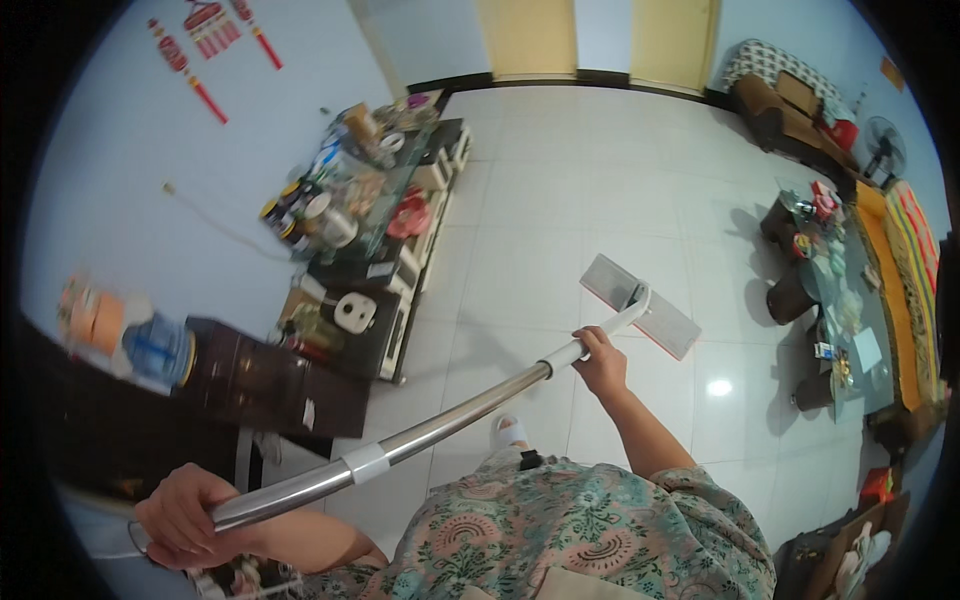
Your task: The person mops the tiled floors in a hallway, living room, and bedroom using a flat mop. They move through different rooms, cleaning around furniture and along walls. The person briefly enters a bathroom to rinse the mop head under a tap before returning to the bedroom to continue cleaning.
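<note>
- The biggest thing I see is the shiny white tile floor (570, 180).
- On the left I see a long, low stand (385, 345) with lots of stuff on it.
- Over on the right is a glass tabletop (850, 408) with many little things on it.
- The mop (455, 415) has a long silver pole (490, 397), slanting across in front of the flowery clothes (560, 510).
- Its flat gray mop head (670, 325) is just past my right grip (603, 365). I can't tell if it touches the floor.
- My right grip, a bare hand, is curled around the white tube (624, 318) near the mop head.
- My left grip (185, 515), also a bare hand, is wrapped around the pole's other end.
- A white slipper (511, 431) shows near the clothes.
</note>
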`<state>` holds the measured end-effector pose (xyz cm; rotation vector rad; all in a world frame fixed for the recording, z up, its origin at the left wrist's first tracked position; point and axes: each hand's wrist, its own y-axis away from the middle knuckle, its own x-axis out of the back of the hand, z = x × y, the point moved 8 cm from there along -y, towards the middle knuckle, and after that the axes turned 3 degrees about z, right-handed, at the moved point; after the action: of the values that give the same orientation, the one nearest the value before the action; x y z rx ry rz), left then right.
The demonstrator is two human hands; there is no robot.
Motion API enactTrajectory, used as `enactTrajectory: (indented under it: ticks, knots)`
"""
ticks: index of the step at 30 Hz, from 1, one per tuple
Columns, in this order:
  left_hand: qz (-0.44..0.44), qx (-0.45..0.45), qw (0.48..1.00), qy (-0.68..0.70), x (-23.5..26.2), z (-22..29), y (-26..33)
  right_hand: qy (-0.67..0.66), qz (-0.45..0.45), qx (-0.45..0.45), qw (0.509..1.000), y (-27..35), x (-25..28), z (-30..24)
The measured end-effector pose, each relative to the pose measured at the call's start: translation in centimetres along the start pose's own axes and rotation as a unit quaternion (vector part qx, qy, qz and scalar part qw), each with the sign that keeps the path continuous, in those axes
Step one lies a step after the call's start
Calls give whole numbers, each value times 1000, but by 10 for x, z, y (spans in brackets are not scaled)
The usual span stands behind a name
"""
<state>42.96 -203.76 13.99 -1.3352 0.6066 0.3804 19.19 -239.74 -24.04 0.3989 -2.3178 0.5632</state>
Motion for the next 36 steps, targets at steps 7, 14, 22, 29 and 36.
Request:
enactTrajectory:
  ticks: [7, 14, 22, 29, 36]
  knots:
    - [-7, 14, 1000, 22, 89, -146, -133, -9, 166, -154, 974, -92, -38, 101]
    - [-14, 30, 999, 18, 144, -326, -177, -674, 72, -524, 516, -233, -135, 209]
    - [-249, 104, 923, 276, 121, -500, -238, -583, -72, -625, 515, -461, -166, 223]
    - [40, 157, 981, -110, 278, -678, -268, -750, -207, -450, 440, -678, -186, 159]
    - [63, 11, 986, -154, 377, -805, -337, -755, -250, -420, 436, -860, -234, 144]
